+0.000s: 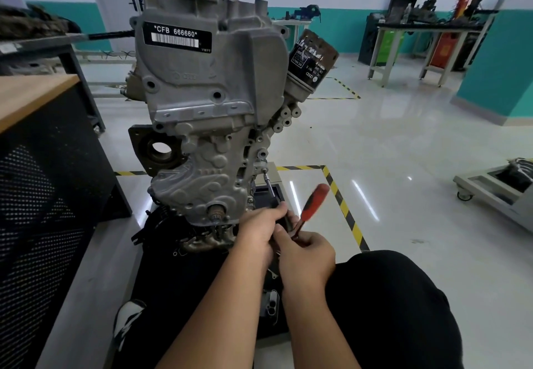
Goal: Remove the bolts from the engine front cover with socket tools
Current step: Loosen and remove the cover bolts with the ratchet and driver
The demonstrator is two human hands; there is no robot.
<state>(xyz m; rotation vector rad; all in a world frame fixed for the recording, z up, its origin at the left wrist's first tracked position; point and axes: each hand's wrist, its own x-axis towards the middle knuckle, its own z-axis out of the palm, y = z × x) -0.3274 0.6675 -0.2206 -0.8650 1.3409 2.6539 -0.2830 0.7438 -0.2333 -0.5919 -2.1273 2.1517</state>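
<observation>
A grey aluminium engine stands upright in front of me, its ribbed front cover (199,184) low on the block. A slim socket extension (269,186) runs from a bolt on the cover's right edge down into my hands. My left hand (259,231) grips the extension's lower end near the ratchet head. My right hand (305,253) grips the ratchet, whose red and black handle (314,202) sticks up and to the right, blurred. The ratchet head is hidden between my hands.
A dark oil filter (313,59) juts from the engine's upper right. A black mesh cabinet with a wooden top (37,91) stands at the left. Yellow-black floor tape (343,210) runs right of my hands. My black-clad knee (383,290) is at the lower right. Workbenches line the far wall.
</observation>
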